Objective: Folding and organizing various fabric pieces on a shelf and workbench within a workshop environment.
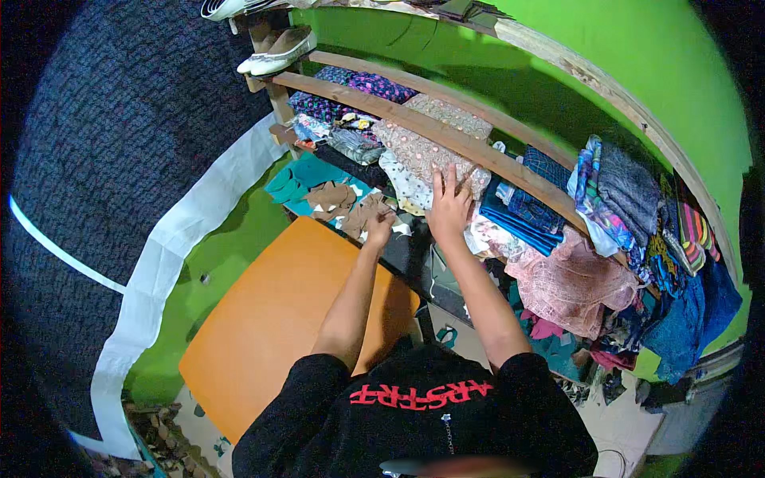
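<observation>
My left hand (379, 229) is over the right end of a group of brown cut pieces (328, 197), its fingers curled together. What they hold, if anything, is too small to make out. Teal cut pieces (303, 177) lie beside the brown ones, farther left. My right hand (450, 209) has its fingers spread, with the tips against folded beige patterned cloth (418, 149) on the shelf. White cloth with dark spots (398, 177) hangs just left of that hand, and folded blue cloth (518, 225) sits to its right.
An orange panel (271, 303) lies left of my forearms. Wooden shelf rails (446, 135) run across above the clothes. Pink lacy cloth (570, 283) and a grey folded garment (617, 183) are piled at right. White shoes (279, 56) stand at the shelf's upper left.
</observation>
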Tool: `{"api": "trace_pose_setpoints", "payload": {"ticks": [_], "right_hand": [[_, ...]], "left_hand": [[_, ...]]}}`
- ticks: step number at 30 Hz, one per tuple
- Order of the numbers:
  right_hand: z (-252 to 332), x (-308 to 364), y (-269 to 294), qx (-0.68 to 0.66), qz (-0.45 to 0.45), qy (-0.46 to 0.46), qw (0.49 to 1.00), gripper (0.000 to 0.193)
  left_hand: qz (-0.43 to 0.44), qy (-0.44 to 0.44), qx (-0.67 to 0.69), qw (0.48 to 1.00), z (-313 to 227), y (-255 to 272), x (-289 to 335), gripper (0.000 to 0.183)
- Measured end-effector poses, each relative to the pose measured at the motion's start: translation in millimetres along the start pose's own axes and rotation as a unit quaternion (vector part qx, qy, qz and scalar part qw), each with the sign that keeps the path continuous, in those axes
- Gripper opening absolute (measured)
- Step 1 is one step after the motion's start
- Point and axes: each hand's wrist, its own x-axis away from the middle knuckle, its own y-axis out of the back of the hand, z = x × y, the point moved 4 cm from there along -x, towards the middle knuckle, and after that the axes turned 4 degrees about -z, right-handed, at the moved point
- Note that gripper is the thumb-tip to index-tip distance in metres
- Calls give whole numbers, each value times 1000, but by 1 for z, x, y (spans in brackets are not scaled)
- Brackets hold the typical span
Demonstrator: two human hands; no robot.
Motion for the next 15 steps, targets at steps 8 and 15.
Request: {"api": "trace_pose_setpoints", "payload": {"ticks": [8, 15], "right_hand": [[-12, -3, -8, -7, -92, 17, 996, 72], [-4, 2, -1, -23, -78, 7, 997, 72]], "left_hand": [[115, 110, 48, 986, -34, -44, 32, 53], [176, 103, 80, 976, -50, -31, 34, 53]]}}
